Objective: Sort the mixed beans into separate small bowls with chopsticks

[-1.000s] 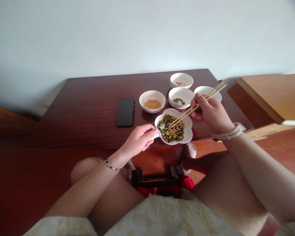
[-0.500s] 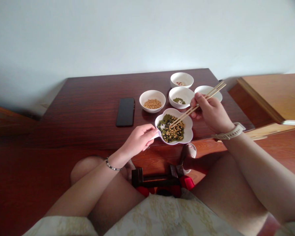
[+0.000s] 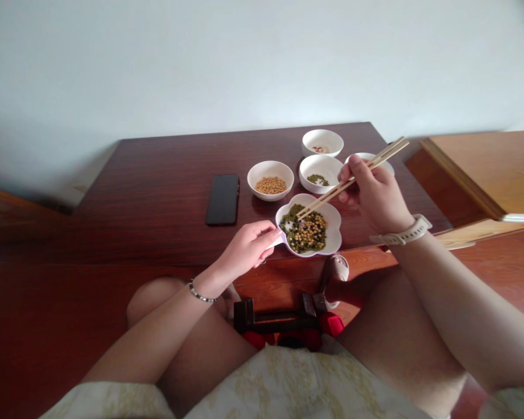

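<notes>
My left hand (image 3: 257, 244) is closed round the short handle of a white flower-shaped bowl (image 3: 334, 233) at the table's front edge. Mixed beans (image 3: 308, 233), green, black and yellow, lie in that bowl. A pair of chopsticks (image 3: 386, 152) is gripped in my right hand (image 3: 371, 189), above the bowl's right side. The chopstick tips reach down to the beans near the bowl's upper left; whether a bean is between them I cannot tell. Behind the flower-shaped bowl stands a round white bowl (image 3: 308, 176) with a few green beans.
A white bowl of yellow beans (image 3: 271, 185) stands beside a black phone (image 3: 222, 199). Farther back is a bowl (image 3: 322, 139) with some reddish beans. Another white bowl (image 3: 362, 157) is partly behind my right hand. A wooden cabinet (image 3: 484, 169) adjoins the dark table (image 3: 157, 192).
My right hand has risen slightly, and the chopstick tips have shifted up and left across the beans. My left hand keeps its hold on the bowl's handle.
</notes>
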The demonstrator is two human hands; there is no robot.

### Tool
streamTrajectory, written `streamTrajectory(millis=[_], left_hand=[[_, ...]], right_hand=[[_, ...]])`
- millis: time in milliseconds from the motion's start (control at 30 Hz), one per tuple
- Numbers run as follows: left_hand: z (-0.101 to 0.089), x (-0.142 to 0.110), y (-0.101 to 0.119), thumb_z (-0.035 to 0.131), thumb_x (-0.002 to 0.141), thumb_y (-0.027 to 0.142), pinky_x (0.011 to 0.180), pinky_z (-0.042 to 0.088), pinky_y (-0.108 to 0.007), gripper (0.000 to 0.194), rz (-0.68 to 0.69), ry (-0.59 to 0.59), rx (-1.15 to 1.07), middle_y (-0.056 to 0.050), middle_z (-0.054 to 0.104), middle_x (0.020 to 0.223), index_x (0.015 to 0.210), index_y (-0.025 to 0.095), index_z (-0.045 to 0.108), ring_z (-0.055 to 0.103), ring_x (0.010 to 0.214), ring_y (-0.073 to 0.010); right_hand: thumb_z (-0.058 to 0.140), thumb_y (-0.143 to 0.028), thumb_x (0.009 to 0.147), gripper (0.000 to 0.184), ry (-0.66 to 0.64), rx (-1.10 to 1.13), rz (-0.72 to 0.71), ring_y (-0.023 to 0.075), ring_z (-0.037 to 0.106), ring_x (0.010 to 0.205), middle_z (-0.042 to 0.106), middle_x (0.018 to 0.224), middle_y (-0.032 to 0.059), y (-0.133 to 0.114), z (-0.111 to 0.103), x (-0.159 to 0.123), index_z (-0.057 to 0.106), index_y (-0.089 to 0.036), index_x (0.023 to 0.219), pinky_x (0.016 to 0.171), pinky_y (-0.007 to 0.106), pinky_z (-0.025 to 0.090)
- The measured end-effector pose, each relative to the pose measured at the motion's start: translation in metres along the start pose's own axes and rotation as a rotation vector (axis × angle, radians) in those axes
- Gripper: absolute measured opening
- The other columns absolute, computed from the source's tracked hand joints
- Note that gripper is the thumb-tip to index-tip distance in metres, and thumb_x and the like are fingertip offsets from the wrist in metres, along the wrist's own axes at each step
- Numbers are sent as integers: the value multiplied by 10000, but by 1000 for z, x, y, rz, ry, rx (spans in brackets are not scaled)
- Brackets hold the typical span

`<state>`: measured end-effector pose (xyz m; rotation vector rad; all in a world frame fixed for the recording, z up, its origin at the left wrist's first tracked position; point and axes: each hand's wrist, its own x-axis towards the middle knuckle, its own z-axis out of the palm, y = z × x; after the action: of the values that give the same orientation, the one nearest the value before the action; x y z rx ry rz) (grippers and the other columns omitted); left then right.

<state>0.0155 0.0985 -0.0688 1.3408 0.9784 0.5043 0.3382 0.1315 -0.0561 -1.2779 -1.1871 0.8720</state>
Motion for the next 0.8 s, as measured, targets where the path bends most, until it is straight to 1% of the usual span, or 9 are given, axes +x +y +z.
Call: streamTrajectory(millis=[100, 167, 300, 367, 433, 500, 600, 700, 800], left_hand=[[0, 0, -2, 768, 1266, 553, 583, 281, -319, 431, 2, 4, -9, 68, 519, 698, 953, 274, 668, 411, 574, -132], [-1, 0, -2, 768, 1266, 546, 581, 281, -316, 426, 0, 2, -9, 70, 520, 705, 957, 270, 670, 410, 578, -129], [-3, -1, -3, 781, 1269, 571, 591, 293, -314, 434, -10, -14, -15, 67, 534, 723, 973, 267, 687, 427, 588, -126], [-4, 0, -3, 803, 1250, 555, 589, 299, -323, 413, -17, -19, -18, 61, 539, 720, 970, 272, 695, 434, 586, -134], [-4, 0, -4, 840, 1215, 527, 586, 297, -333, 380, -16, -10, -24, 57, 538, 711, 963, 277, 702, 433, 579, -141], [-5, 0, -4, 863, 1194, 517, 588, 299, -334, 365, -13, -10, -26, 58, 538, 707, 966, 278, 707, 438, 576, -142], [-4, 1, -4, 850, 1208, 531, 588, 315, -323, 375, -16, -29, -13, 68, 539, 711, 980, 274, 699, 447, 576, -138], [-3, 1, -4, 839, 1215, 536, 579, 299, -310, 389, -1, -11, -12, 83, 532, 706, 981, 269, 680, 425, 569, -128], [-1, 0, -4, 832, 1220, 537, 575, 287, -314, 395, 7, 2, -22, 80, 527, 699, 975, 268, 677, 409, 563, -128]], right_hand=[[890, -970, 1088, 720, 39, 48, -50, 167, 576, 558, 649, 718, 26, 0, 6, 7, 740, -296, 881, 453, 326, 452], [883, -968, 1091, 715, 79, 86, -79, 170, 607, 590, 656, 769, 29, 2, 12, 14, 729, -299, 888, 472, 325, 476], [835, -945, 1132, 695, 211, 184, -127, 178, 667, 651, 645, 831, 22, 8, 27, 32, 687, -306, 900, 510, 318, 520], [810, -926, 1154, 672, 263, 216, -129, 179, 706, 689, 682, 880, 26, 12, 34, 40, 680, -307, 929, 532, 313, 550], [776, -910, 1182, 649, 274, 227, -124, 182, 754, 728, 721, 927, 33, 17, 40, 46, 684, -306, 965, 555, 310, 579], [764, -905, 1197, 641, 245, 246, -129, 178, 785, 738, 732, 942, 34, 22, 43, 50, 699, -301, 992, 562, 301, 588], [799, -900, 1192, 642, 215, 298, -138, 150, 777, 700, 726, 923, 16, 25, 44, 51, 720, -293, 997, 537, 262, 566], [822, -809, 1223, 609, 260, 351, -134, 114, 702, 633, 678, 852, -11, 23, 42, 47, 707, -280, 946, 499, 221, 509], [830, -728, 1244, 581, 270, 357, -142, 116, 651, 598, 623, 797, -22, 19, 36, 41, 696, -278, 903, 471, 228, 456]])
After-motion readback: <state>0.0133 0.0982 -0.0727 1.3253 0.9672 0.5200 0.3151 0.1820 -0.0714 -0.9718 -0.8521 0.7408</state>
